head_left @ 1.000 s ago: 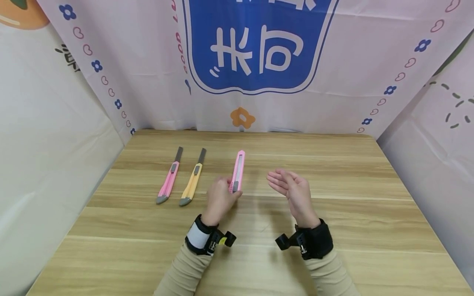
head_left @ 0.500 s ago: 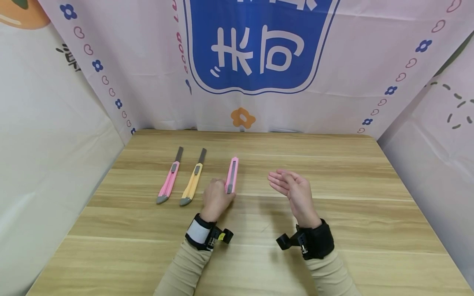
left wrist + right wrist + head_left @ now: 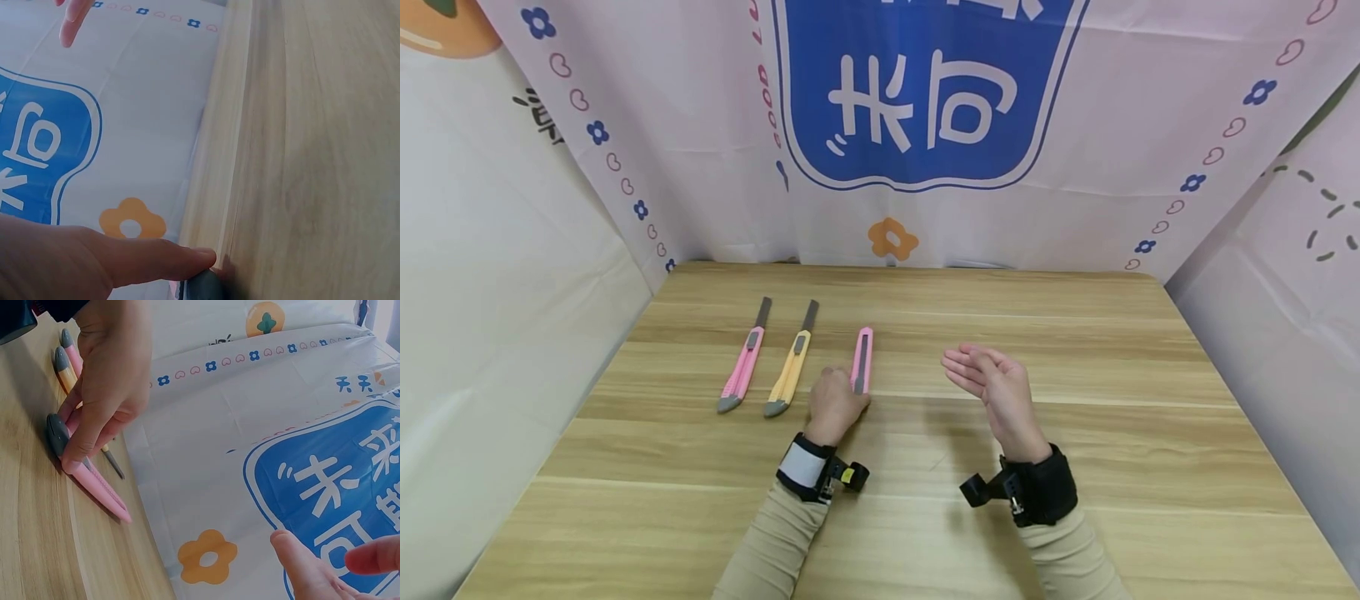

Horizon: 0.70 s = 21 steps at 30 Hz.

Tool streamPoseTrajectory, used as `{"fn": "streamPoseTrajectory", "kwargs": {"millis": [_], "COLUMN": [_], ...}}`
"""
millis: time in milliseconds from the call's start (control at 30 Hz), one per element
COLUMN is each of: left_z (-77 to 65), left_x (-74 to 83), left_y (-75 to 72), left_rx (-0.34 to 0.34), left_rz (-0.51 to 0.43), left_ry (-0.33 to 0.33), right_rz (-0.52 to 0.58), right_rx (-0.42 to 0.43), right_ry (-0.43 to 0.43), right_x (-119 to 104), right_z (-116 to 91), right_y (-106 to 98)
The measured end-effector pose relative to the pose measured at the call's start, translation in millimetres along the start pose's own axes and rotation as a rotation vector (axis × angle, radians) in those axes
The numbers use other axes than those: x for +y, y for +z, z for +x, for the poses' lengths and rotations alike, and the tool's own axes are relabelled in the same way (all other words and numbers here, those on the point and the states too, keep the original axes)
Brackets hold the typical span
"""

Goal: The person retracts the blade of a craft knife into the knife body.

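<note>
My left hand [image 3: 835, 405] pinches a pink utility knife [image 3: 863, 354] by its lower part, low over the table; no blade sticks out of its tip. In the right wrist view the pink knife's grey end [image 3: 57, 434] shows beside the thumb, and its body lies right along the wood. To the left, a yellow utility knife [image 3: 788, 371] and another pink utility knife [image 3: 743, 367] lie side by side, grey blades extended toward the far edge. My right hand [image 3: 996, 392] hovers to the right, holding nothing, fingers fairly straight and the thumb alongside them.
The wood-grain table [image 3: 1120, 467] runs back to a printed cloth [image 3: 715, 167] hanging behind it. More cloth hangs at both sides. Each wrist wears a black strap, such as the right wrist strap [image 3: 1045, 485], with a small camera.
My left hand has moved left and down with the pink utility knife, bringing it nearer the yellow one and lower to the table. My right hand has stayed almost still.
</note>
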<state>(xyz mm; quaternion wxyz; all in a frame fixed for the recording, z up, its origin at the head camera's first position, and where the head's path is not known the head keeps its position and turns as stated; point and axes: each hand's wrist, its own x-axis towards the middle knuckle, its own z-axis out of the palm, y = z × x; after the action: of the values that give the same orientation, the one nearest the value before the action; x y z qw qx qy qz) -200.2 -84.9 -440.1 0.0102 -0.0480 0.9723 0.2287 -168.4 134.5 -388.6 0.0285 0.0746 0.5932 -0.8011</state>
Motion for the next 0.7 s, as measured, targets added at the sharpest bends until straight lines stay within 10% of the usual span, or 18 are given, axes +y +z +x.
{"fn": "streamPoseTrajectory", "kwargs": {"millis": [700], "left_z": [1.2], "left_x": [0.1], "left_y": [-0.4], "left_rx": [-0.058], "left_rz": [0.039], "left_ry": [-0.021], "right_rz": [-0.026], "right_rx": [-0.018], "right_ry": [0.005], "right_x": [1.1], "right_z": [-0.1], "right_y": [0.0]}}
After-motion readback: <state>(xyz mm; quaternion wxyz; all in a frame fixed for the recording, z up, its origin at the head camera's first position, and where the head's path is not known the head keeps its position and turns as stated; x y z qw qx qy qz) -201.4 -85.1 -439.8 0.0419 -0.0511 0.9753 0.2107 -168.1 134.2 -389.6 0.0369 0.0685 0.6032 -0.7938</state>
